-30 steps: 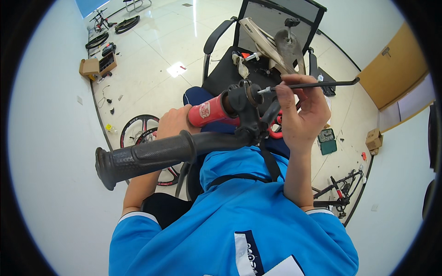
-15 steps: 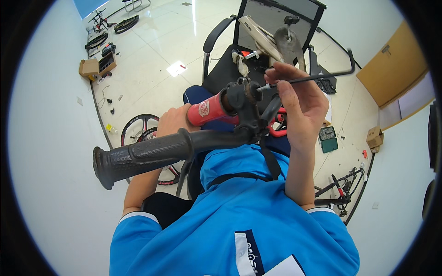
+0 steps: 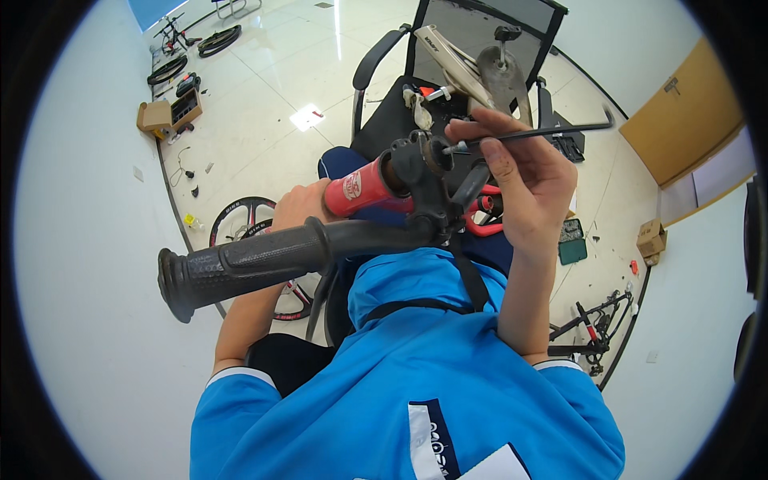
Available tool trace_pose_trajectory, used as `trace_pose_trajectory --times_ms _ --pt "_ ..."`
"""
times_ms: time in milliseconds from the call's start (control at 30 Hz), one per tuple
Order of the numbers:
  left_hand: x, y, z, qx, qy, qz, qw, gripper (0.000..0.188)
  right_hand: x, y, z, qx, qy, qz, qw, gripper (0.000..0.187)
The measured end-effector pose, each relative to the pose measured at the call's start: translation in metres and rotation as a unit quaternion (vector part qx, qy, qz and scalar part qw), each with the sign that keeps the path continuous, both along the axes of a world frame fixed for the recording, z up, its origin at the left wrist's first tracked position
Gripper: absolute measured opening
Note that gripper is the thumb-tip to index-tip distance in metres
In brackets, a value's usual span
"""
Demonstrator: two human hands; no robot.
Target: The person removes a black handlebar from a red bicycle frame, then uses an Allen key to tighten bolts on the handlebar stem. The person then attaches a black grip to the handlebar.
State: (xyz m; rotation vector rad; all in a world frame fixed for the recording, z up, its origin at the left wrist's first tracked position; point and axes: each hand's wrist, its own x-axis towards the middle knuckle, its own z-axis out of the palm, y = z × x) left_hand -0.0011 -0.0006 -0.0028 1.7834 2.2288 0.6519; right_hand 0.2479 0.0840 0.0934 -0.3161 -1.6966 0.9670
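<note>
I take the black stem (image 3: 424,182) as my landmark; the hex key (image 3: 570,128) lies to the right of it, with its bent end farthest away; between stem and key there is a small pale metal piece (image 3: 458,148), and I cannot tell how deeply the key's tip sits in it. My right hand (image 3: 530,178), just right of the stem, pinches the key between thumb and fingers; my left hand (image 3: 300,206), left of the stem, is closed around the red tube (image 3: 362,189), though its fingertips are hidden from me. To turn well, I judge, the key should lie in one line with the pale piece, without tilt; small finger turns seem better than force, because a badly seated tip may slip; the left hand should hold firmly, as the rubber grip (image 3: 252,262), left of the stem and nearer to me, could swing.
</note>
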Motion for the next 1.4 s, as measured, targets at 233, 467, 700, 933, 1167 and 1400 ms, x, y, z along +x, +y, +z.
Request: trace_pose_trajectory --times_ms 233,467,700,933,1167,1400 --pt "0.006 0.000 0.005 -0.021 -0.001 0.008 1.000 0.031 -0.005 0.002 -0.002 -0.039 0.064 0.045 0.996 0.029" --pt "0.005 0.001 0.004 -0.023 0.004 0.000 1.000 0.035 0.003 -0.002 -0.005 -0.028 -0.033 -0.082 0.996 0.020" --pt "0.006 0.001 0.007 -0.030 -0.012 0.006 0.999 0.029 0.001 0.001 -0.010 -0.025 0.041 -0.027 0.998 0.017" --pt "0.004 0.001 0.004 -0.015 -0.011 0.001 1.000 0.030 0.004 0.009 -0.003 -0.012 0.034 0.040 0.999 0.019" --pt "0.005 -0.001 0.007 -0.030 -0.012 0.006 0.999 0.031 0.002 0.001 -0.011 -0.082 0.103 -0.023 0.991 0.022" --pt "0.006 0.001 0.003 -0.022 -0.001 0.014 1.000 0.031 -0.009 -0.009 -0.023 -0.073 0.181 -0.057 0.979 0.023"
